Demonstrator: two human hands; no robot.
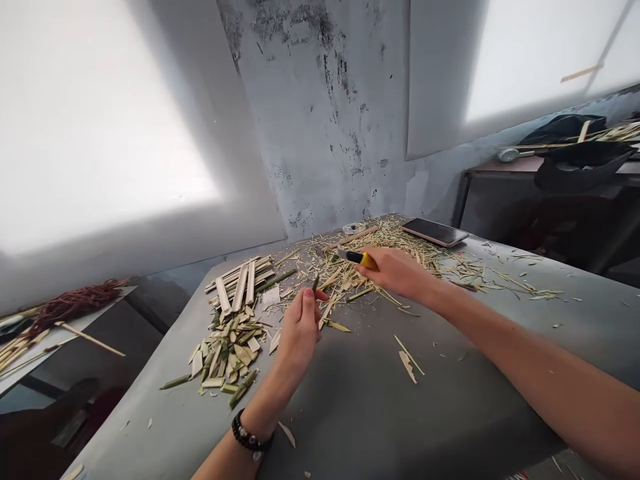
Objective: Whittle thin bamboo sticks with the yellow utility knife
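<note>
Near the middle of the table, my left hand [301, 319] is closed on a small green bamboo piece [316, 283], whose tip sticks up past the thumb. My right hand [387, 268] grips a yellow and black utility knife [367, 260]. Its blade points left, above the shavings and a little beyond the bamboo piece, not touching it. Thin bamboo shavings [400, 241] lie in a heap behind and beside my right hand. Left of my left hand are a pile of short bamboo chips [237, 353] and a stack of longer bamboo strips [240, 287].
A phone [435, 231] lies at the back right of the grey table [360, 407]. The stained wall [330, 133] rises directly behind. At the left, a side table holds reddish-brown fibres [73, 307] and sticks. A dark cap [583, 163] sits on another table at the right.
</note>
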